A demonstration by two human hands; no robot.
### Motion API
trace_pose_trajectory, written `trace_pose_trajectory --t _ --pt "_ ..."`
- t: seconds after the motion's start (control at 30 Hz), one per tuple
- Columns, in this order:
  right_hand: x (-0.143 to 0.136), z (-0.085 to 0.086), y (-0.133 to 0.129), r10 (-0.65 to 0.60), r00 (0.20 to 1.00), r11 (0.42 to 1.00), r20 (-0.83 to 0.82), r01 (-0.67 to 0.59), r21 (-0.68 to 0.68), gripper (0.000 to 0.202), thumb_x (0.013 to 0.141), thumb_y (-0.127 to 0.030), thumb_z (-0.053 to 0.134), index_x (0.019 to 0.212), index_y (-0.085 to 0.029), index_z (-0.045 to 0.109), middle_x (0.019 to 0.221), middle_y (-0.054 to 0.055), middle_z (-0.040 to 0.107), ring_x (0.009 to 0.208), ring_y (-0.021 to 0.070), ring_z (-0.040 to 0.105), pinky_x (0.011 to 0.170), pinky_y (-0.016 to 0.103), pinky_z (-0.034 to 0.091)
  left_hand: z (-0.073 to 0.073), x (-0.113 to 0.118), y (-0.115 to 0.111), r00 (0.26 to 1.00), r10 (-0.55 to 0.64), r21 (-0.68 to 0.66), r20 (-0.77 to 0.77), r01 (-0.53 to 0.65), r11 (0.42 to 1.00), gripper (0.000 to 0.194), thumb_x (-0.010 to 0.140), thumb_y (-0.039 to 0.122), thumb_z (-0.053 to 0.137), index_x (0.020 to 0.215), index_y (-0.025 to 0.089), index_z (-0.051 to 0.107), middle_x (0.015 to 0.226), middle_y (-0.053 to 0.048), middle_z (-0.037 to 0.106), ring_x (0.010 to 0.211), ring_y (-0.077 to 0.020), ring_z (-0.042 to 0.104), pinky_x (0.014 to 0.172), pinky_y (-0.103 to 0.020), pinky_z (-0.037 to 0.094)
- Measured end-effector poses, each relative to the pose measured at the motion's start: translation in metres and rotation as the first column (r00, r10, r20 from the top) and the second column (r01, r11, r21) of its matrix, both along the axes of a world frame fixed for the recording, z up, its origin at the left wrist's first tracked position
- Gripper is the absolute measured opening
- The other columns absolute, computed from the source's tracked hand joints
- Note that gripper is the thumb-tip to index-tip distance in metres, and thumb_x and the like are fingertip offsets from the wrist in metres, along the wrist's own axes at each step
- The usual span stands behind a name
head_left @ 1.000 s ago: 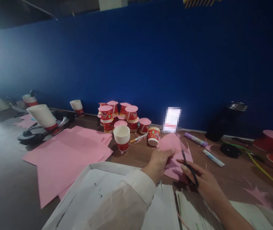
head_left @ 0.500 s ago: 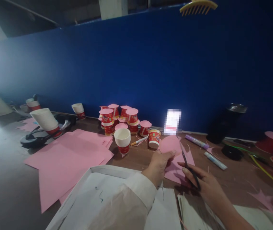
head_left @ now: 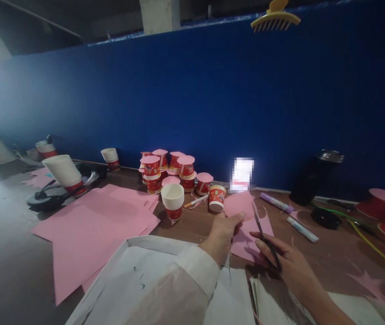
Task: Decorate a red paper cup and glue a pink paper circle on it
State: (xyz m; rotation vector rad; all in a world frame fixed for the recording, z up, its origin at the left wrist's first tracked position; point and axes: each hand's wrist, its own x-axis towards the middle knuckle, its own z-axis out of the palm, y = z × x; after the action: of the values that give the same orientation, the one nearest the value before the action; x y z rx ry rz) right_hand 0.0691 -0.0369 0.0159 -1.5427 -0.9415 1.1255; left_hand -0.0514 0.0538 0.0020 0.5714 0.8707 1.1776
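My left hand (head_left: 220, 237) pinches a piece of pink paper (head_left: 238, 205), thumb on top, its upper edge cut to a curve. My right hand (head_left: 282, 257) is closed round the black handles of a pair of scissors (head_left: 266, 241). The blades point up and away, lying at the right edge of the curved paper. Beneath both hands is another part of pink paper (head_left: 251, 243); whether it is joined to the held piece I cannot tell. Just beyond my left hand a red patterned paper cup (head_left: 217, 198) stands upside down or tilted.
Red cups with pink paper discs (head_left: 170, 168) are stacked by the blue partition (head_left: 192, 99). Pink sheets (head_left: 101, 230) lie left, near a white cup (head_left: 172, 201). A glue stick (head_left: 302, 229), purple marker (head_left: 276, 202), black bottle (head_left: 316, 176) and lit, blurred screen (head_left: 242, 175) stand or lie beyond my hands.
The view has tipped slightly. The scissors have moved very little along the paper's right edge, and both hands keep their hold.
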Motion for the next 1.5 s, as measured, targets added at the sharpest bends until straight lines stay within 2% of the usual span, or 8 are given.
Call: trace_pose_trajectory --t 0.2,0.43,0.6,0.8,1.0,1.2,1.43,1.5 --pt "-0.008 0.003 -0.002 -0.053 0.995 0.998 -0.081 0.055 0.015 0.063 0.059 -0.058 0.085 0.105 -0.015 0.075 0.052 -0.005 0.052 0.041 0.0078 0.042 0.041 0.022 0.036 -0.003 0.002 -0.001 0.984 -0.022 0.057 -0.176 0.033 0.998 0.042 0.052 0.043 0.091 0.065 0.016 0.062 0.054 0.003 0.052 0.05 -0.0082 0.041 0.051 -0.024 0.03" --pt "-0.003 0.002 0.0 -0.036 0.999 0.998 -0.028 0.037 0.045 0.069 0.061 -0.063 0.083 0.109 -0.014 0.075 0.052 -0.005 0.051 0.04 0.0075 0.039 0.041 0.022 0.029 -0.002 0.002 -0.004 0.971 -0.07 0.038 -0.229 0.081 0.996 0.035 0.056 0.039 0.086 0.063 0.018 0.058 0.051 0.004 0.048 0.049 -0.0087 0.037 0.05 -0.025 0.026" --pt "-0.004 0.002 0.0 -0.042 0.998 0.998 -0.043 0.044 0.041 0.068 0.063 -0.062 0.082 0.111 -0.015 0.074 0.052 -0.005 0.049 0.042 0.008 0.041 0.043 0.022 0.033 0.005 0.0 -0.006 0.965 -0.079 0.013 -0.25 0.085 0.996 0.036 0.055 0.039 0.086 0.063 0.018 0.057 0.052 0.004 0.049 0.05 -0.0086 0.038 0.049 -0.024 0.027" --pt "-0.003 0.003 0.0 -0.044 0.999 0.999 -0.032 0.044 0.029 0.068 0.062 -0.062 0.082 0.112 -0.015 0.075 0.052 -0.006 0.047 0.042 0.007 0.039 0.042 0.021 0.033 0.009 -0.003 -0.007 0.969 -0.099 0.014 -0.227 0.105 0.994 0.039 0.055 0.04 0.088 0.066 0.018 0.058 0.053 0.004 0.049 0.05 -0.0087 0.039 0.05 -0.023 0.026" --pt "-0.006 0.008 -0.002 -0.09 0.995 0.996 -0.047 0.092 0.024 0.06 0.059 -0.055 0.085 0.105 -0.016 0.078 0.055 -0.004 0.052 0.047 0.0091 0.044 0.042 0.021 0.037 0.011 -0.003 -0.008 0.974 -0.083 0.006 -0.209 0.086 0.996 0.041 0.055 0.041 0.089 0.065 0.018 0.057 0.053 0.003 0.05 0.049 -0.0084 0.039 0.048 -0.023 0.025" --pt "-0.008 0.01 -0.004 -0.109 0.99 0.994 -0.089 0.111 0.02 0.058 0.058 -0.052 0.086 0.103 -0.017 0.077 0.054 -0.005 0.049 0.047 0.0096 0.045 0.039 0.021 0.036 0.017 -0.006 -0.01 0.974 -0.102 -0.021 -0.203 0.1 0.995 0.042 0.055 0.039 0.091 0.065 0.018 0.057 0.053 0.002 0.051 0.049 -0.0085 0.04 0.047 -0.023 0.025" --pt "-0.002 0.013 -0.001 -0.057 0.995 0.998 -0.076 0.055 -0.027 0.059 0.051 -0.05 0.09 0.098 -0.016 0.078 0.057 -0.004 0.052 0.052 0.0118 0.051 0.041 0.021 0.041 0.012 -0.004 -0.006 0.982 -0.074 0.009 -0.175 0.077 0.997 0.036 0.059 0.033 0.089 0.064 0.016 0.058 0.053 0.003 0.052 0.05 -0.0081 0.042 0.051 -0.023 0.031" --pt "-0.004 0.014 -0.002 -0.087 0.993 0.996 -0.075 0.087 -0.005 0.059 0.055 -0.05 0.088 0.102 -0.016 0.078 0.057 -0.004 0.052 0.051 0.0117 0.051 0.042 0.022 0.043 0.01 -0.004 -0.004 0.987 -0.06 0.022 -0.15 0.064 0.998 0.034 0.059 0.032 0.089 0.065 0.016 0.059 0.053 0.003 0.052 0.05 -0.0079 0.042 0.052 -0.023 0.032"
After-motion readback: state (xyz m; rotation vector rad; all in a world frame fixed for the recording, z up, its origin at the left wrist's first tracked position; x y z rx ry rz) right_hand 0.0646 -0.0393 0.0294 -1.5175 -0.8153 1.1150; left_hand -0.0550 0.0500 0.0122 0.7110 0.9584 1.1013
